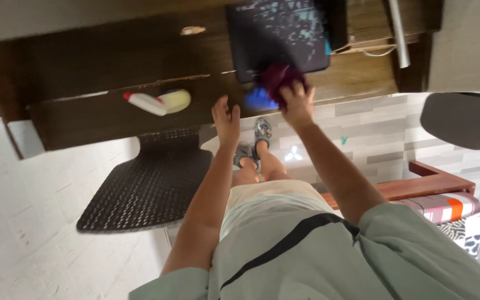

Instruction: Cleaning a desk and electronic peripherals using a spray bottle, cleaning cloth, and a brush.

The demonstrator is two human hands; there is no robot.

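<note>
My right grip (297, 103) bunches a soft maroon cloth (278, 78) on the dark wooden desk (112, 111); my left grip (226, 118) rests wide, fingers spread, beside it.

Dark maroon cloth (282, 78) on a dark brown wooden desk (112, 111); pale yellow spray bottle (159, 102), red-tipped; black mat (279, 36), light-speckled.

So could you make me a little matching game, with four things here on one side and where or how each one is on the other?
1. spray bottle
2. maroon cloth
3. black mesh chair
4. left hand

a. under the right hand
b. open, holding nothing
c. lying on its side on the wooden desk
d. standing on the tiled floor

Pairs: 1-c, 2-a, 3-d, 4-b
</note>
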